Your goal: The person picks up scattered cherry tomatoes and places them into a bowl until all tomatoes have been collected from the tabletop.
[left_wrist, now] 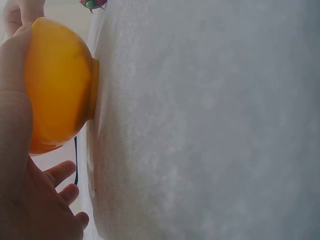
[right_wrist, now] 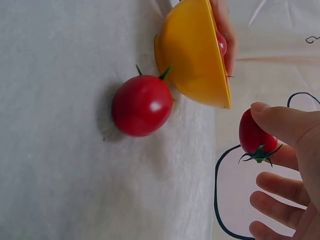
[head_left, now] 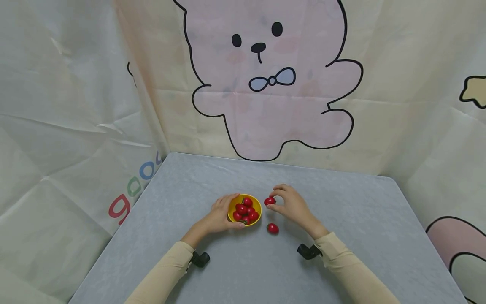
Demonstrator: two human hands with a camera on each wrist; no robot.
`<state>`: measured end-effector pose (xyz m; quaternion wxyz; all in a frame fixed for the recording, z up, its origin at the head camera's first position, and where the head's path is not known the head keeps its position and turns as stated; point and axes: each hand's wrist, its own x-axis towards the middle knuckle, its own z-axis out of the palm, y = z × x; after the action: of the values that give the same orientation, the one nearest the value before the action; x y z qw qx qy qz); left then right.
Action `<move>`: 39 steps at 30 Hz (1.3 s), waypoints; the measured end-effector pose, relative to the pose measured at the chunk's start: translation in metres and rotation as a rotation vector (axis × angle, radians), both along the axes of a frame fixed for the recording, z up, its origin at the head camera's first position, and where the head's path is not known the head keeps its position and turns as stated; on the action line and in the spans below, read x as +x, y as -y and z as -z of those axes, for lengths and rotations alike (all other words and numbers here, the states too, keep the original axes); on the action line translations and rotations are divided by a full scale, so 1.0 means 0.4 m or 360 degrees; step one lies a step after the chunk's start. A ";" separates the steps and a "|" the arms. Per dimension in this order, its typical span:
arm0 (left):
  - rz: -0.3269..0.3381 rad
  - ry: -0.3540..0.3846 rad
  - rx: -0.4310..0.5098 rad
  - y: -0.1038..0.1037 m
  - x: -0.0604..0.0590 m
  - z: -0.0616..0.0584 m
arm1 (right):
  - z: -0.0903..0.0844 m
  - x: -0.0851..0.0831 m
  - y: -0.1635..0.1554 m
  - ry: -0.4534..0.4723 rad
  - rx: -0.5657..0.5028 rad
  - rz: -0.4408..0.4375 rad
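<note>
left hand (head_left: 220, 215) cups glossy round yellow bowl (head_left: 255, 219); right hand (head_left: 292, 205) pinches smooth red tomato (head_left: 269, 201)

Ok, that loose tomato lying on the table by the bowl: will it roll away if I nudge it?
Probably. The tomato is round and glossy with only a small stem, so a nudge would likely send it rolling on the flat table. Its smooth skin looks slippery, so it may squirt out of a hard pinch. It sits right beside the yellow bowl, which might stop it on that side.

A grey table (head_left: 360, 219) stands before a cartoon-bear backdrop (head_left: 265, 84).
</note>
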<state>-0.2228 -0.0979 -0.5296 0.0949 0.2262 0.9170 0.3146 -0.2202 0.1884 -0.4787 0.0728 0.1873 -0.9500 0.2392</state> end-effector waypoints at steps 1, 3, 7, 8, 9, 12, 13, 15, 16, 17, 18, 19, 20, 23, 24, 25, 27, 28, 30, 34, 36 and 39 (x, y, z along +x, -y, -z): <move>0.0002 0.0002 -0.0002 0.000 0.000 0.000 | -0.002 -0.001 0.003 0.0010 0.0002 0.0001; 0.0003 0.0001 -0.0002 0.000 0.000 0.000 | -0.006 -0.002 0.011 0.0028 0.0011 0.0003; 0.0005 -0.0018 0.0001 0.000 0.000 0.000 | -0.011 -0.007 0.031 0.0077 0.0014 0.0003; 0.0006 -0.0020 0.0001 0.000 0.000 0.000 | -0.012 -0.009 0.036 0.0082 0.0015 0.0000; 0.0006 -0.0020 0.0000 0.000 0.001 0.000 | -0.012 -0.011 0.041 0.0088 0.0011 -0.0003; 0.0006 -0.0018 0.0004 0.000 0.000 0.000 | -0.015 -0.016 0.056 0.0094 0.0004 -0.0025; 0.0006 -0.0011 -0.0001 -0.001 0.000 0.000 | -0.016 -0.017 0.060 0.0092 0.0003 -0.0033; 0.0003 -0.0003 -0.0006 -0.001 0.000 0.001 | -0.020 -0.018 0.070 0.0098 -0.0003 -0.0039; 0.0002 -0.0004 -0.0006 -0.001 -0.001 0.002 | -0.021 -0.018 0.074 0.0101 -0.0005 -0.0042; 0.0001 -0.0004 -0.0006 -0.001 0.000 0.002 | -0.022 -0.018 0.078 0.0103 -0.0006 -0.0045; -0.0001 -0.0004 -0.0005 -0.001 0.000 0.002 | -0.023 -0.018 0.082 0.0103 -0.0003 -0.0049; -0.0002 -0.0002 -0.0004 -0.001 0.000 0.003 | -0.024 -0.019 0.086 0.0105 -0.0003 -0.0052; -0.0004 -0.0001 -0.0003 0.000 0.000 0.004 | -0.024 -0.019 0.089 0.0109 -0.0003 -0.0051; -0.0003 0.0003 0.0001 0.001 0.000 0.004 | -0.023 -0.019 0.096 0.0112 -0.0003 -0.0058; -0.0002 0.0002 0.0002 0.001 -0.001 0.005 | -0.023 -0.020 0.098 0.0114 -0.0003 -0.0061; -0.0001 0.0002 0.0004 0.001 -0.001 0.005 | -0.023 -0.019 0.100 0.0115 -0.0005 -0.0062; 0.0003 -0.0001 0.0009 0.001 -0.001 0.004 | -0.024 -0.019 0.104 0.0115 -0.0001 -0.0070; 0.0004 -0.0002 0.0011 0.001 -0.001 0.004 | -0.023 -0.019 0.106 0.0111 0.0003 -0.0076; 0.0006 -0.0008 0.0013 0.002 -0.001 0.004 | -0.024 -0.018 0.110 0.0111 0.0008 -0.0082; 0.0013 -0.0006 0.0017 0.002 0.001 0.002 | -0.024 -0.018 0.116 0.0111 0.0016 -0.0082; 0.0019 -0.0008 0.0027 0.003 0.000 0.002 | -0.023 -0.018 0.118 0.0110 0.0016 -0.0085; 0.0025 -0.0014 0.0047 0.003 0.000 0.001 | -0.022 -0.018 0.117 0.0100 0.0013 -0.0095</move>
<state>-0.2227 -0.0991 -0.5299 0.0899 0.2362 0.9108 0.3264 -0.2275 0.1415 -0.4701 0.0352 0.2083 -0.9467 0.2433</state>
